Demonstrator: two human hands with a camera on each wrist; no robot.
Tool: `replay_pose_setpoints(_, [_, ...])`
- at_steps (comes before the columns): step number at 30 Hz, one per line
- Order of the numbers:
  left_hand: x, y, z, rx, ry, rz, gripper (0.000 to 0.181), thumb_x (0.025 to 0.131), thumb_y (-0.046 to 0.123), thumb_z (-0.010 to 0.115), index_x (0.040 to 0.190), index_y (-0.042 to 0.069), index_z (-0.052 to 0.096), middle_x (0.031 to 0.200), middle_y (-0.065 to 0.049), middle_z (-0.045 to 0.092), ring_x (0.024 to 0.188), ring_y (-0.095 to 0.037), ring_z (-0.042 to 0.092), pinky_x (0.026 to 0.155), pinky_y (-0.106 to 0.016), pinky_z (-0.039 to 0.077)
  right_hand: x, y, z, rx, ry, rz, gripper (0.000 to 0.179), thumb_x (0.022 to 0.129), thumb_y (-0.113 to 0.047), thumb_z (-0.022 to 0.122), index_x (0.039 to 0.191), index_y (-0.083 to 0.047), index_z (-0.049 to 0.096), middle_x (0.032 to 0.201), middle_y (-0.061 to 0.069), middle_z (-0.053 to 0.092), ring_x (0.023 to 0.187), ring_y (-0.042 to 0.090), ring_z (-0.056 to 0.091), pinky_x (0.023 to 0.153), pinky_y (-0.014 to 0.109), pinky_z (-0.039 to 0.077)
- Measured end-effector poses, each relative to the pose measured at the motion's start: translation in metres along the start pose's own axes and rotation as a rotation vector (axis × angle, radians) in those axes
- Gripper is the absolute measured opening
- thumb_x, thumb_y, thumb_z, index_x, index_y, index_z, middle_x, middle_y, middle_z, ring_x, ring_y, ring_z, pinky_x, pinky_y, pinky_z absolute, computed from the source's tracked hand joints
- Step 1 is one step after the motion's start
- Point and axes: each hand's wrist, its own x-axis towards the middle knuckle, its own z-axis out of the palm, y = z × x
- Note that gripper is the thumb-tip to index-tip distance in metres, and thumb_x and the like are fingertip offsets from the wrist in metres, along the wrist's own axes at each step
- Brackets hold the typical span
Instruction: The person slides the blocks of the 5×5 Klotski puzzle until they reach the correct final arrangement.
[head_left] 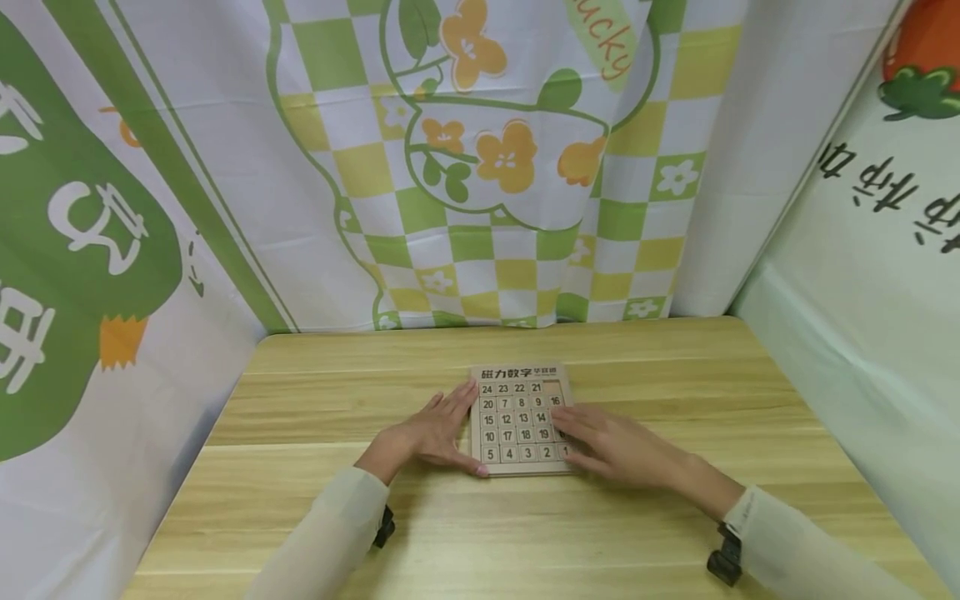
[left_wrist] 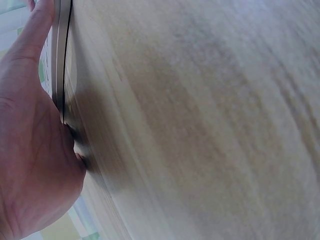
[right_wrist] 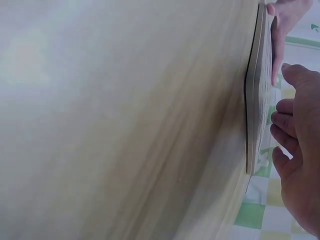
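Observation:
A wooden sliding number puzzle point(head_left: 517, 374) lies flat on the table, with square numbered tiles in a frame and a bare slot at its top right corner. My left hand point(head_left: 431, 433) spans its left side, fingers spread on the upper left edge and thumb at the lower left corner. My right hand point(head_left: 622, 442) reaches over the right side, its fingertips at the tiles of the right column and covering some numbers. In the right wrist view, the puzzle's edge point(right_wrist: 254, 100) shows beside the loosely bent right fingers; whether they touch the tiles is unclear there.
The light wooden table point(head_left: 300, 400) extends around the puzzle. Behind it hangs a green and yellow checked curtain point(head_left: 480, 250). Printed cloth walls stand on the left point(head_left: 240, 275) and right point(head_left: 825, 267). Both wrists carry small black devices.

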Motion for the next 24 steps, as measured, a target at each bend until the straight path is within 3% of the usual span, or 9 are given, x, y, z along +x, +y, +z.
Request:
replay_pose_setpoints(9, [0.003,-0.009,0.006,-0.052,0.024,0.029,0.147,0.074,0.091,0.068,0.170,0.006,-0.003,0.178,-0.013,-0.010,0.165,-0.031,-0.002,0.133,-0.057,0.003,-0.020,-0.016,0.001,-0.039,0.015,-0.035,0.060,0.103,-0.038,0.069,0.149,-0.001,0.058,0.156,0.017,0.055,0.140,0.039,0.056,0.112,0.057,0.050])
replay_pose_setpoints(12, [0.003,-0.009,0.007,-0.036,0.022,0.021,0.145,0.075,0.088,0.070,0.170,0.006,-0.003,0.178,-0.013,-0.010,0.165,-0.031,-0.002,0.133,-0.056,0.003,-0.026,-0.020,0.002,-0.040,0.006,-0.032,0.060,0.102,-0.038,0.070,0.150,-0.003,0.058,0.157,0.015,0.055,0.140,0.038,0.056,0.112,0.056,0.050])
replay_pose_setpoints(15, [-0.001,0.000,-0.001,-0.025,-0.006,-0.003,0.142,0.078,0.079,0.076,0.170,0.005,-0.002,0.178,-0.013,-0.009,0.165,-0.030,-0.001,0.133,-0.055,0.005,-0.032,-0.024,0.003,-0.048,-0.004,-0.034,0.060,0.103,-0.039,0.069,0.150,-0.004,0.058,0.157,0.013,0.055,0.141,0.036,0.056,0.113,0.055,0.050])
replay_pose_setpoints(24, [0.000,0.001,-0.001,0.022,-0.012,-0.020,0.139,0.081,0.076,0.077,0.170,0.005,-0.003,0.178,-0.013,-0.009,0.165,-0.030,0.000,0.133,-0.053,0.007,-0.038,-0.030,0.005,-0.041,-0.015,-0.031,0.060,0.104,-0.039,0.068,0.150,-0.003,0.058,0.158,0.013,0.054,0.142,0.034,0.055,0.113,0.052,0.051])
